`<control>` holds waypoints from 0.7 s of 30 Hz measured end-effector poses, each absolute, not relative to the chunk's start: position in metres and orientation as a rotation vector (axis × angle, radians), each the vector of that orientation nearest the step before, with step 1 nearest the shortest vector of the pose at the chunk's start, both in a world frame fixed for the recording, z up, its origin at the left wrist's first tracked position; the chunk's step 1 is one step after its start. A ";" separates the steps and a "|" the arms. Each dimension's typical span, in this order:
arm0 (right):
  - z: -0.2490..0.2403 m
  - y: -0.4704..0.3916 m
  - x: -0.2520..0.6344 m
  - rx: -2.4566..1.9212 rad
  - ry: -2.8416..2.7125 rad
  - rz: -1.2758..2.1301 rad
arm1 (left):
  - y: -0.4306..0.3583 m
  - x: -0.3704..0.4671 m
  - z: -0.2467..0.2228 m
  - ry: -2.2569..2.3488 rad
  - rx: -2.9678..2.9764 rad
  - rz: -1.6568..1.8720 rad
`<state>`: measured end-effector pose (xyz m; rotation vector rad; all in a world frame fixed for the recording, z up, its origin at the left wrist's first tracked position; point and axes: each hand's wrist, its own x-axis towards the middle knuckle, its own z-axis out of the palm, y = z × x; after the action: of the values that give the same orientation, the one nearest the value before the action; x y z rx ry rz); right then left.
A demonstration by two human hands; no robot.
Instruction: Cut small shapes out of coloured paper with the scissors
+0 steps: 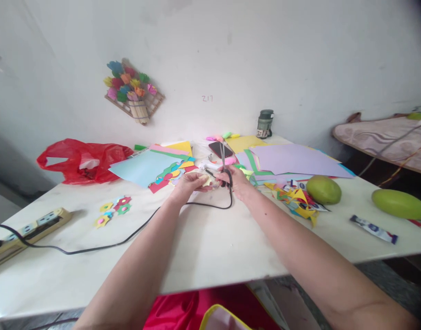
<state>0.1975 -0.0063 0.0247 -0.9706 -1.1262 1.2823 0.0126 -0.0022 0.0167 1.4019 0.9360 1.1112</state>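
Observation:
My left hand (190, 184) is closed in a pinch on a small pale yellow paper piece (207, 180) above the middle of the table. Close beside it, my right hand (235, 180) grips the scissors (223, 155), whose blades point up and away from me. Fingers hide part of the dark handles. Just beyond both hands lies what looks like a white glue gun (207, 165), and a black cord (210, 206) loops past my right hand. Small paper flowers (124, 206) lie on the table to the left.
Coloured paper sheets (141, 166) lie left, more sheets (296, 158) right. A red plastic bag (76, 158), power strip (41, 229), phone (220, 149), green bottle (264, 123), paper scraps (300, 204), two green fruits (323, 189) and a tube (373, 228) surround the work area.

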 end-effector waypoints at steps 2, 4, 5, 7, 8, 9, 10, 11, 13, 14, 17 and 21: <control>0.027 -0.008 0.197 -0.993 -1.139 1.277 | -0.001 0.011 0.016 0.920 1.356 1.076; 0.029 -0.010 0.196 -1.025 -1.151 1.289 | -0.001 0.011 0.016 0.911 1.346 1.046; 0.030 -0.011 0.196 -1.036 -1.154 1.294 | -0.001 0.011 0.016 0.905 1.345 1.031; 0.032 -0.013 0.194 -1.041 -1.150 1.301 | -0.002 0.012 0.016 0.892 1.345 1.007; 0.032 -0.013 0.194 -1.036 -1.148 1.304 | -0.002 0.012 0.016 0.884 1.346 1.001; 0.033 -0.013 0.194 -1.026 -1.149 1.308 | -0.002 0.012 0.015 0.876 1.346 1.000; 0.033 -0.014 0.194 -1.016 -1.156 1.315 | -0.002 0.012 0.015 0.867 1.346 0.999; 0.033 -0.014 0.194 -1.010 -1.168 1.324 | -0.002 0.012 0.015 0.857 1.343 0.998; 0.032 -0.014 0.195 -0.998 -1.197 1.342 | -0.001 0.012 0.014 0.843 1.329 0.994; 0.032 -0.014 0.196 -0.991 -1.209 1.349 | -0.001 0.012 0.014 0.838 1.321 0.992; 0.030 -0.013 0.196 -0.979 -1.237 1.356 | 0.000 0.011 0.013 0.824 1.309 0.986; 0.026 -0.010 0.197 -1.018 -1.246 1.336 | 0.000 0.011 0.014 0.825 1.329 0.985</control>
<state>0.1966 -0.0096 0.0262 -1.0182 -1.2460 1.3361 0.0106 0.0000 0.0138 1.3293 0.8254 0.9851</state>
